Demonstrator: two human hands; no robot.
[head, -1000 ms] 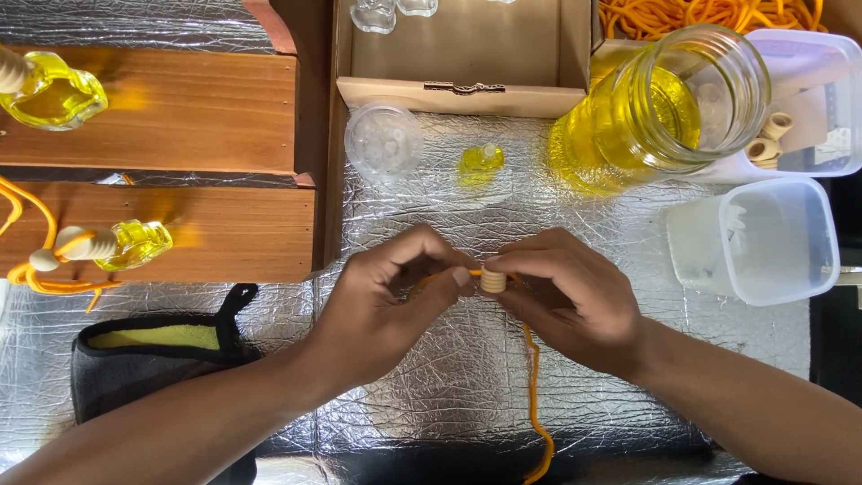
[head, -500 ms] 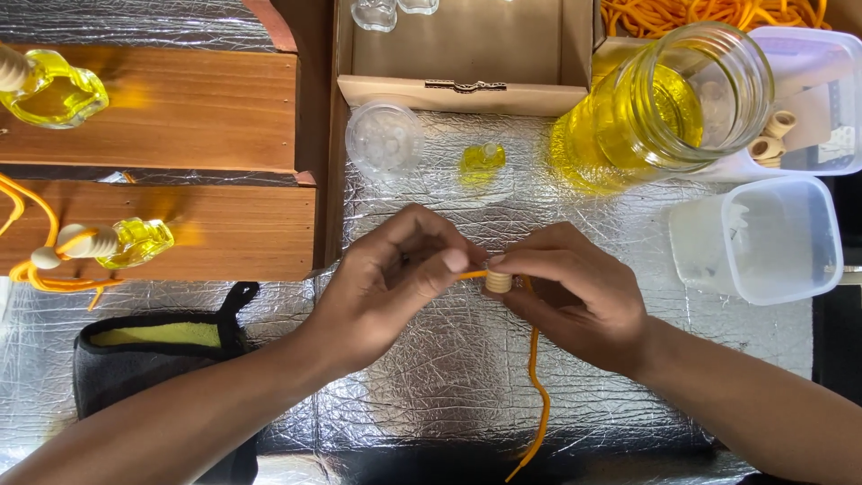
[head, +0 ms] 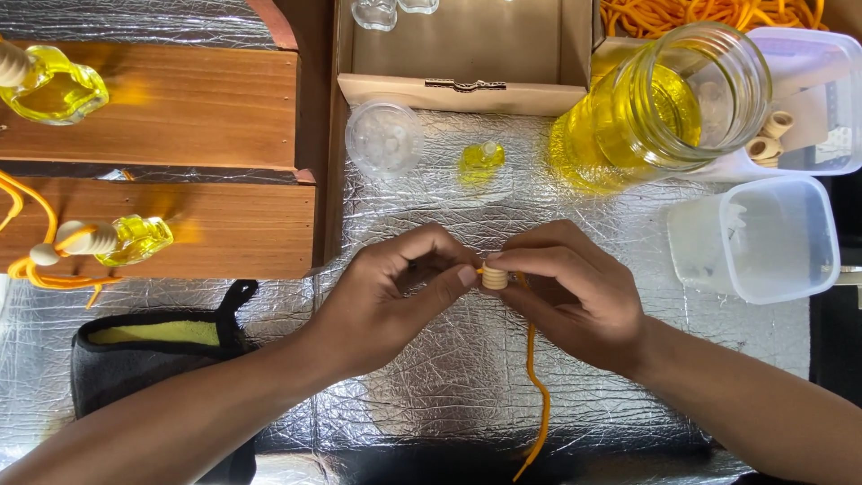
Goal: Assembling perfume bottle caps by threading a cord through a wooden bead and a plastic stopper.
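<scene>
Fingers of both hands point(head: 503, 301) are pinching bead point(head: 495, 277) and cord point(head: 536, 386); keeping the cord end stiff and centred between them should help.

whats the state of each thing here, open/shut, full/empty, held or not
left hand: pinching the wooden cap
right hand: holding the wooden cap
wooden cap: held between both hands, orange cord through it
orange cord: hanging loose from the cap
glass jar: open, holds yellow liquid
cardboard box: open
plastic tub: open, seems empty
small bottle: filled yellow, uncapped
</scene>
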